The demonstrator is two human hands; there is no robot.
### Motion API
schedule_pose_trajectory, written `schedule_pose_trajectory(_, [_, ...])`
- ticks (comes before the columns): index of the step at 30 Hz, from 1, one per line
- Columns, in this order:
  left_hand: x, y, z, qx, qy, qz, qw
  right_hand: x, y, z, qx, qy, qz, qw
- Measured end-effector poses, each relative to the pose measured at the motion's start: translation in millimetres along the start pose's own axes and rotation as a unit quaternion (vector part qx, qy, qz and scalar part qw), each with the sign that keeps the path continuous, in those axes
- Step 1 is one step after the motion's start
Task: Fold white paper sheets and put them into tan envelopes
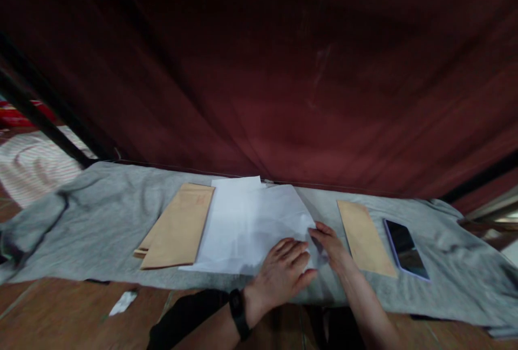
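The background is filled by a dark red cloth [263, 80], flanked on both sides by dark bars [44, 94]. Grey fabric [105, 220] is spread before it. Brown floor tiles [60, 317] are dimly lit and crossed by pale joints.

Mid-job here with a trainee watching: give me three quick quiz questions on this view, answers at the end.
1. Which hand's wrist wears the black band?
2. True or false: in this view, the phone lies to the right of the single brown envelope.
3. Fill in: the right hand touches the edge of the white ____.

Key: 1. The left hand. 2. True. 3. Paper.
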State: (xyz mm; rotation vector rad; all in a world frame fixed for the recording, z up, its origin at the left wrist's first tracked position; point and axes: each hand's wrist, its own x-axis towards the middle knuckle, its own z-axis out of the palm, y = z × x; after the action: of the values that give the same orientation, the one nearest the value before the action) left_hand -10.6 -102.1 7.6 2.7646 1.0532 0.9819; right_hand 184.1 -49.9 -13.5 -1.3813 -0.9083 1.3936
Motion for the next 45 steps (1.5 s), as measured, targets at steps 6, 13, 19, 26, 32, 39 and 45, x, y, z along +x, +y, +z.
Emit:
schedule_pose_trajectory(6, [10.9, -56.5, -1.8, 0.049, -0.039, -0.152, 0.986, 1.1, -10.1, -70.9, 0.018, 0.070, 0.038, 0.997])
schedule_pose_trajectory(13, [2.2, -61.1, 11.7, 0.071, -0.172, -0.095, 0.978, -1.1, -0.5, -90.6, -0.079, 0.078, 0.067, 0.992])
schedule_pose_trajectory(19, [-2.2, -61.7, 8.4, 0.069, -0.185, -0.100, 0.975, 1.6, 1.7, -98.4, -0.154, 0.031, 0.015, 0.987])
schedule_pose_trajectory(26, [-1.6, -53.3, -9.7, 0.075, -0.241, -0.120, 0.960, -5.2, -3.2, -90.9, -0.181, 0.014, 0.000, 0.983])
schedule_pose_trajectory(32, [-18.7, -44.9, -24.9, 0.091, -0.290, -0.189, 0.934, -13.8, -6.8, -79.8, -0.188, -0.063, 0.032, 0.980])
schedule_pose_trajectory(39, [2.5, -32.2, 5.8, 0.039, -0.200, -0.121, 0.971, -8.0, 4.9, -76.7, -0.286, -0.051, -0.017, 0.957])
schedule_pose_trajectory(45, [-3.9, -20.0, 58.9, 0.043, -0.193, -0.072, 0.978, -12.5, 14.2, -64.8, -0.495, 0.161, -0.180, 0.835])
